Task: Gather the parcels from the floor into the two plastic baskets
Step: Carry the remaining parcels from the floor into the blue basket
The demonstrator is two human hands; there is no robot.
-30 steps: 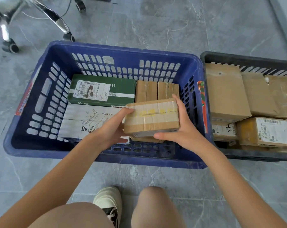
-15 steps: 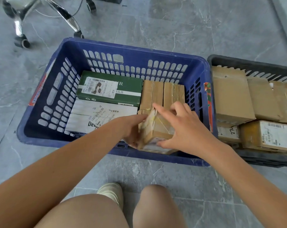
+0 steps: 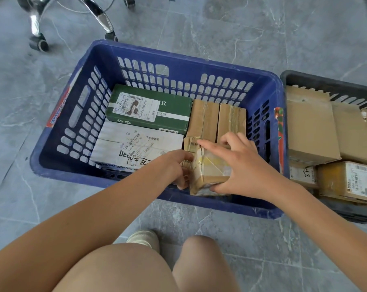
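Note:
A small taped cardboard parcel point(image 3: 208, 173) stands on end in the near right corner of the blue basket point(image 3: 172, 62). My right hand point(image 3: 243, 165) grips its right side, index finger stretched over the top. My left hand point(image 3: 174, 165) holds its left side, fingers curled against it. Behind it lie two brown taped parcels point(image 3: 216, 119); to the left lie a green box point(image 3: 149, 108) and a white box point(image 3: 136, 146). The black basket point(image 3: 326, 83) on the right holds several brown parcels point(image 3: 309, 127).
A chrome office chair base with castors point(image 3: 38, 42) stands on the grey tiled floor behind the blue basket's far left corner. My knees point(image 3: 201, 262) and a pale shoe point(image 3: 142, 239) are at the bottom, just before the basket's near wall.
The parcel was held flat above the basket, then turned on end and lowered into the near right corner. Both hands went down with it and still hold it.

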